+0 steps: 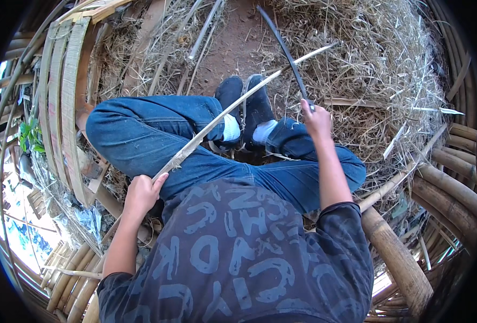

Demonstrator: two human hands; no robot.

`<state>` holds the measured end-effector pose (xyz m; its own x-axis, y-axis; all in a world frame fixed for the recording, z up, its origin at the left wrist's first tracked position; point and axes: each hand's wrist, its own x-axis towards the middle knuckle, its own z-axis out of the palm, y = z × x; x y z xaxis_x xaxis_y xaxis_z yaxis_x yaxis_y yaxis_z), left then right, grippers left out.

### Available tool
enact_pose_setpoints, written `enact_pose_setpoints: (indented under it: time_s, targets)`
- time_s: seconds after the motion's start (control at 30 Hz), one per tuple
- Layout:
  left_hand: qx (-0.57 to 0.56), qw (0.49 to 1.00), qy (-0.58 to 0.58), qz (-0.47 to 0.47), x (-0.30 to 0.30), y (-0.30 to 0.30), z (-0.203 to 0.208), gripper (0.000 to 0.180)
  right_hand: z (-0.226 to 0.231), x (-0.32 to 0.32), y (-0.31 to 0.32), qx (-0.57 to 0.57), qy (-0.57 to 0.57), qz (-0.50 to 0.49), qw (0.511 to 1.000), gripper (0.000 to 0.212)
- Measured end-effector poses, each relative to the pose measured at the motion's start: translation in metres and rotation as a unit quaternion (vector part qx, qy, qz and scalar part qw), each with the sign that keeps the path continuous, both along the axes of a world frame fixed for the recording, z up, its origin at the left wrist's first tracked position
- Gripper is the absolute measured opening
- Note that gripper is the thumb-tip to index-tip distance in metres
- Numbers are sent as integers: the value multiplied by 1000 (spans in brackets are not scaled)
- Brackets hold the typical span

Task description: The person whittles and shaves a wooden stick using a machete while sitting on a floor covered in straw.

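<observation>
Head view: a seated person, legs folded in blue jeans [141, 132], holds a long strip and a long blade that cross in front of the body.
Left hand: the left hand [143, 192] is closed around the lower part of a pale wooden strip [190, 147], thumb laid along it, at the person's left side by the waist.
Right hand: the right hand [318, 123] is wrapped around the handle end of a dark, narrow blade [284, 48], above the right leg.
Strip's axis: diagonal, from the left hand up and rightward over the left leg and the dark shoes [259, 99], narrowing to a free tip beyond the blade.
Blade's axis: up and leftward from the right hand, its point far out over bare soil [233, 37].
Crossing: the two lines meet steeply near the strip's far end; whether they touch or only overlap in sight, I cannot tell.
Nearer hand: the right one; the crossing lies just ahead and a little left of it, well apart from the left hand.
Strip's surface: frayed fibres near the left hand, smoother farther out.
Around: dry straw [362, 59] ahead and right, upright slats [59, 102] at left, a thick bamboo pole [400, 261] behind the right elbow.
</observation>
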<state>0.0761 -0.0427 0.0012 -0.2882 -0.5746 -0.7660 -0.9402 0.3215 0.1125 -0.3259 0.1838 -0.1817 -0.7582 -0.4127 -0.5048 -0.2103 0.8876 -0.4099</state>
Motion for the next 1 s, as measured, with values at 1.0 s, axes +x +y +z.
enact_pose_setpoints:
  time_s: [1.0]
  targets:
    - [16,999,3,38,-6,-1,3,70,30,39,0,8,75,206,976,73]
